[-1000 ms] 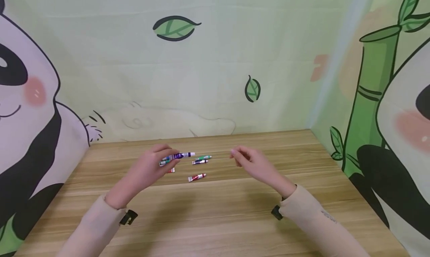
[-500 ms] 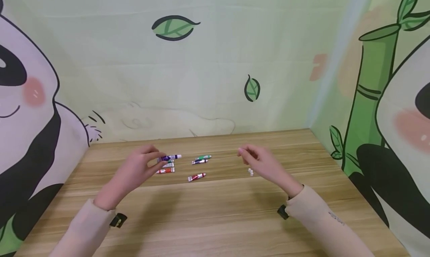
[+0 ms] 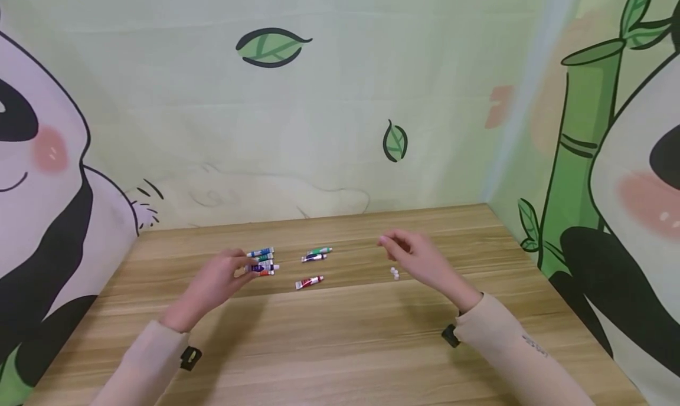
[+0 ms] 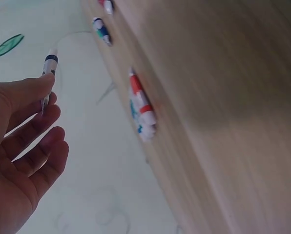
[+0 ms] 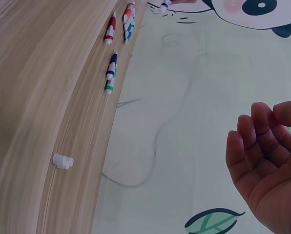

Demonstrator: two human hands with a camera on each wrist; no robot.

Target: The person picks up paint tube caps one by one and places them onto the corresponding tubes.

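Thumb and fingers of my left hand (image 3: 215,282) pinch a small purple paint tube (image 3: 258,268), its white tip pointing right in the head view. The tube (image 4: 50,67) shows clear of the background in the left wrist view. Just below and behind it lie several tubes, among them a blue paint tube (image 3: 260,252), a green one and an orange-red one. My right hand (image 3: 419,258) hovers at the right, thumb and index tips together and the other fingers loosely bent; whether something tiny sits between the tips is hidden. Small white caps (image 5: 62,161) lie beneath it.
Mid-table, a green paint tube (image 3: 320,251) and a dark blue paint tube (image 3: 314,257) lie side by side, with a red paint tube (image 3: 309,282) nearer. A fabric backdrop (image 3: 340,111) with pandas and bamboo encloses the wooden table (image 3: 340,347).
The left hand has carried the purple tube left, then nearer, over the row of tubes. My right hand has shifted slightly right, and the white caps below it have come into view.
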